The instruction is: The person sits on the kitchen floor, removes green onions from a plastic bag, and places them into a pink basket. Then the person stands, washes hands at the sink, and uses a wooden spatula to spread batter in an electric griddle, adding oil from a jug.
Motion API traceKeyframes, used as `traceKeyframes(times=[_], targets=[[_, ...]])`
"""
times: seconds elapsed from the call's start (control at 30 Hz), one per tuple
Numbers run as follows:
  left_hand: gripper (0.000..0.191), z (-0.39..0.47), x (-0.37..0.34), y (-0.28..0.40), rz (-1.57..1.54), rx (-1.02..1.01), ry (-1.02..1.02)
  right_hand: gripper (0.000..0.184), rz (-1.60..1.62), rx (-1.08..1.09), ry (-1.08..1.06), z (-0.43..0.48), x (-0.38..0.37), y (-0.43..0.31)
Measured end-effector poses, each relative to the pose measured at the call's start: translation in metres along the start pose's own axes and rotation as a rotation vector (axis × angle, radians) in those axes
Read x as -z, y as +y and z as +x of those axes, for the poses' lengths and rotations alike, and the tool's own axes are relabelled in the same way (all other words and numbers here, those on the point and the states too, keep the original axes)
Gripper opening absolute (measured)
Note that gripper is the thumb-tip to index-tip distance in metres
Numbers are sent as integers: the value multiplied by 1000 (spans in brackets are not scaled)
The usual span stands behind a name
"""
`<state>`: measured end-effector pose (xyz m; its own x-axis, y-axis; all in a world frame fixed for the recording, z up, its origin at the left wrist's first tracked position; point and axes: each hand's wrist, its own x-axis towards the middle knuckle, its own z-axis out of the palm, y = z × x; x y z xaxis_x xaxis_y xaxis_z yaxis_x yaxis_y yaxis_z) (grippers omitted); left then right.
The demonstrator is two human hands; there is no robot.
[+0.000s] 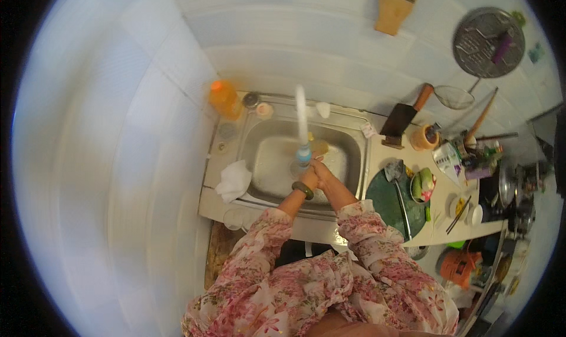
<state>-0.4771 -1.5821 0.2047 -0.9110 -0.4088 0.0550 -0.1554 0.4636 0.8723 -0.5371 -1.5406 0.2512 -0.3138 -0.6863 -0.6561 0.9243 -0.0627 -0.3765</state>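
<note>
Both of my hands are close together over the stainless steel sink, just below the blue tip of a white faucet. My left hand, with a dark green bangle at its wrist, touches my right hand. Their fingers are partly hidden by the faucet tip and by each other, so whether they hold anything cannot be told. Beyond the fingers, something yellowish lies in the basin. A crumpled white cloth rests on the sink's left rim.
An orange bottle stands at the back left corner. To the right are a green round cutting board with a metal spatula, a bowl of vegetables, chopsticks and a cleaver against the wall.
</note>
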Motion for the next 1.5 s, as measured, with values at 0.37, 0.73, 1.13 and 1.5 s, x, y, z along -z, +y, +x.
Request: traceKeyframes(times=[0.37,0.73,1.13,1.5], targets=[[35,-14,17,25,-594,274,109,19,64,240,-92,44,28,22],[30,11,30,-68,-156,216,-114,21,43,226,55,4,-5,43],[31,-24,46,32,-1355,820,208,28,84,249,59,-2,-2,35],[26,-26,63,30,-1308,606,63,35,246,246,168,11,-13,30]])
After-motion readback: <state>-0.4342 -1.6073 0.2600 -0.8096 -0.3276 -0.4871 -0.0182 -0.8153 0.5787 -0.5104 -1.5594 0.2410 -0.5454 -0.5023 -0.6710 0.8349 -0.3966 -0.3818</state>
